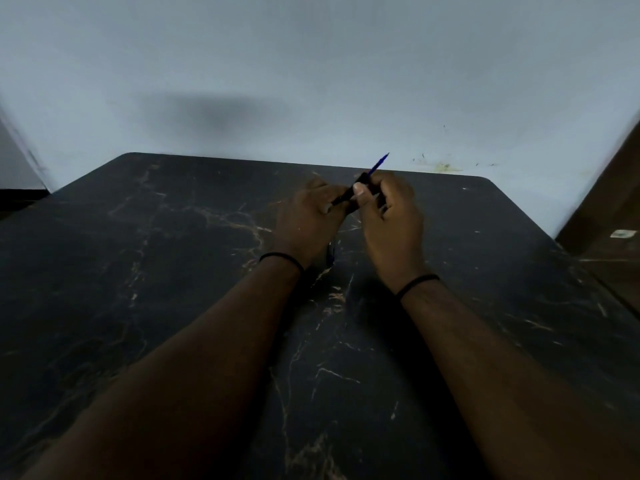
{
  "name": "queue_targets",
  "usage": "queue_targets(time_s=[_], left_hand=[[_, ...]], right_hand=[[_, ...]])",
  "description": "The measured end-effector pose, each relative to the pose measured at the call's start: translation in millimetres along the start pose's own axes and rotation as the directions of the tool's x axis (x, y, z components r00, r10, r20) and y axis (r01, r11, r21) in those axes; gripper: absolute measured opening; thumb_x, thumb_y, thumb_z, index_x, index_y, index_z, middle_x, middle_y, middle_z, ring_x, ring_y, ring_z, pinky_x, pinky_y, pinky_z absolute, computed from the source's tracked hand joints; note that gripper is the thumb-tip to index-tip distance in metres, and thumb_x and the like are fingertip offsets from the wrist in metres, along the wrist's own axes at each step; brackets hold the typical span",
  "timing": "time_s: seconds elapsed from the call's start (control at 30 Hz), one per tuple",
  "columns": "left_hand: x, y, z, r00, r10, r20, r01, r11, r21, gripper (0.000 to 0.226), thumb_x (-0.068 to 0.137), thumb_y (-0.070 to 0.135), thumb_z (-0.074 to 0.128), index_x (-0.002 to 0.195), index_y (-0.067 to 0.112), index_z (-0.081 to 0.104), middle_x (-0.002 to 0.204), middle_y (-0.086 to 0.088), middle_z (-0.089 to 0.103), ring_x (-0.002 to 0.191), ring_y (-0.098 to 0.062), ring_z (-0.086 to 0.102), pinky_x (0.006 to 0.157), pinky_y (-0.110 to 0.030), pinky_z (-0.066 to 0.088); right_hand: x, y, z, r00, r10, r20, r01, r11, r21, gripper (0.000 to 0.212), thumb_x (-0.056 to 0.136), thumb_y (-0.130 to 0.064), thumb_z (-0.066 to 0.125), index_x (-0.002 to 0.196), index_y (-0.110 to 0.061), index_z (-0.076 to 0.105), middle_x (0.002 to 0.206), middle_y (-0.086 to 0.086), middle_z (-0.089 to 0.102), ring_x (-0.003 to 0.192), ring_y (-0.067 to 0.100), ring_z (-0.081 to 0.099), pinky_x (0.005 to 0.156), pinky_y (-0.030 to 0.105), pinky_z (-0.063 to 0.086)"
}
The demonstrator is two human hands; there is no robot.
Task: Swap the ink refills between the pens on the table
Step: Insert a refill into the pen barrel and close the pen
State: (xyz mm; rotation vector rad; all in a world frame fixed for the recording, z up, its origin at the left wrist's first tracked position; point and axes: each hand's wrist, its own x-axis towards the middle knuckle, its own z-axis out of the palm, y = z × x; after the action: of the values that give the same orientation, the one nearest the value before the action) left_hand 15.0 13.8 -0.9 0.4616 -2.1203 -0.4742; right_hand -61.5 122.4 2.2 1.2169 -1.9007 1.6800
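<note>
Two bare forearms reaching up from the lower corners of the frame, meeting just right of centre over a black table veined with pale marble streaks. Left hand curled, back toward the camera, fingers wrapped round the lower end of a dark pen barrel. Right hand just beside it, touching or nearly so — thumb and curled fingers pinching the upper end of the same barrel, thumbnail visible against it. Barrel tilted, running from lower left to upper right between the two hands, held above the table rather than lying on it. Blue ink refill jutting out of the barrel's upper end, slim and pointed, aimed toward the upper right, its tip crossing the table's far edge against the pale wall. Thin black band round the left wrist, another black wristband round the right.

Small dark-blue object on the table between the wrists, below the left palm — too dim and partly hidden to identify. Soft grey shadow on the wall at upper centre-left, scuffs and a yellowish stain at right just above the table edge. Brown wooden surface at the right margin.
</note>
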Motion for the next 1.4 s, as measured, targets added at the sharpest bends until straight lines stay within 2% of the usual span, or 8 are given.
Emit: queue_targets(time_s=[0.1, 0.2, 0.27, 0.4, 0.53, 0.73, 1.23, 1.4], left_hand=[[-0.2, 2.6, -2.9, 1.0, -0.018, 0.009, 0.018, 1.0, -0.013, 0.032, 0.086, 0.048, 0.068, 0.107, 0.024, 0.074, 0.094, 0.008, 0.061, 0.073, 0.001, 0.054, 0.061, -0.015, 0.04], [2.5, -0.5, -11.2, 0.971, -0.184, -0.151, 0.182, 0.983, -0.031, 0.029, 0.094, 0.046, 0.059, 0.08, 0.021, 0.065, 0.088, 0.005, 0.055, 0.065, 0.003, 0.047, 0.056, -0.005, 0.03], [6.0, -14.4, -18.2, 0.902, -0.339, -0.268, 0.352, 0.936, 0.001, 0.036, 0.1, 0.044, 0.048, 0.075, 0.02, 0.051, 0.087, -0.002, 0.053, 0.068, -0.009, 0.049, 0.06, -0.014, 0.032], [7.0, -43.6, -27.0, 0.831, -0.491, -0.262, 0.541, 0.821, 0.18, 0.047, 0.099, 0.046, 0.043, 0.078, 0.009, 0.061, 0.084, -0.01, 0.064, 0.076, -0.027, 0.062, 0.067, -0.034, 0.046], [7.9, -40.0, -25.2, 0.856, -0.494, -0.15, 0.51, 0.761, 0.401, 0.051, 0.096, 0.051, 0.046, 0.088, 0.007, 0.07, 0.09, -0.014, 0.069, 0.083, -0.032, 0.066, 0.072, -0.036, 0.047], [8.6, -36.7, -24.1, 0.803, -0.595, -0.019, 0.52, 0.686, 0.509, 0.055, 0.09, 0.054, 0.05, 0.115, 0.008, 0.067, 0.121, -0.017, 0.065, 0.112, -0.038, 0.061, 0.09, -0.041, 0.047], [10.7, -49.3, -25.1, 0.792, -0.609, 0.041, 0.457, 0.637, 0.62, 0.04, 0.099, 0.034, 0.044, 0.114, 0.003, 0.065, 0.121, -0.019, 0.064, 0.109, -0.036, 0.061, 0.089, -0.043, 0.048], [10.8, -51.7, -25.9, 0.803, -0.585, 0.112, 0.404, 0.673, 0.62, 0.047, 0.097, 0.043, 0.039, 0.117, 0.011, 0.066, 0.124, -0.016, 0.064, 0.11, -0.036, 0.061, 0.092, -0.044, 0.048]], right_hand=[[0.4, -0.8, -0.5, 0.995, 0.025, -0.093, -0.019, 0.998, 0.065, 0.017, 0.1, -0.026, 0.058, 0.097, -0.009, 0.063, 0.083, -0.005, 0.058, 0.07, 0.005, 0.053, 0.062, 0.018, 0.044], [0.7, -3.7, -4.3, 0.985, 0.076, -0.155, -0.058, 0.992, 0.113, 0.013, 0.102, -0.023, 0.056, 0.1, -0.011, 0.058, 0.073, -0.013, 0.054, 0.063, -0.005, 0.052, 0.057, 0.009, 0.038], [-0.3, -3.2, -5.7, 0.985, 0.085, -0.149, -0.069, 0.991, 0.115, 0.012, 0.102, -0.021, 0.056, 0.101, -0.009, 0.057, 0.072, -0.014, 0.053, 0.062, -0.009, 0.051, 0.056, 0.006, 0.037], [-1.7, -0.9, -3.8, 0.988, 0.101, -0.115, -0.09, 0.991, 0.101, 0.011, 0.101, -0.021, 0.057, 0.096, -0.012, 0.054, 0.065, -0.014, 0.047, 0.057, -0.006, 0.048, 0.053, 0.007, 0.034], [-3.3, 2.0, -3.1, 0.993, 0.084, -0.078, -0.078, 0.994, 0.082, 0.012, 0.102, -0.023, 0.056, 0.093, -0.016, 0.052, 0.066, -0.013, 0.046, 0.057, -0.003, 0.046, 0.053, 0.008, 0.033], [-4.0, 2.9, -3.2, 0.994, 0.094, -0.048, -0.091, 0.994, 0.061, 0.013, 0.102, -0.026, 0.056, 0.093, -0.017, 0.051, 0.065, -0.013, 0.046, 0.058, -0.002, 0.047, 0.053, 0.008, 0.032], [-4.4, 4.7, -0.9, 0.995, 0.096, -0.025, -0.095, 0.994, 0.048, 0.013, 0.101, -0.027, 0.056, 0.094, -0.017, 0.052, 0.067, -0.013, 0.048, 0.058, -0.003, 0.046, 0.055, 0.011, 0.034], [-4.7, 3.7, -1.2, 0.995, 0.093, -0.023, -0.092, 0.995, 0.035, 0.011, 0.101, -0.027, 0.056, 0.094, -0.02, 0.051, 0.068, -0.013, 0.05, 0.06, -0.005, 0.049, 0.053, 0.009, 0.034]])
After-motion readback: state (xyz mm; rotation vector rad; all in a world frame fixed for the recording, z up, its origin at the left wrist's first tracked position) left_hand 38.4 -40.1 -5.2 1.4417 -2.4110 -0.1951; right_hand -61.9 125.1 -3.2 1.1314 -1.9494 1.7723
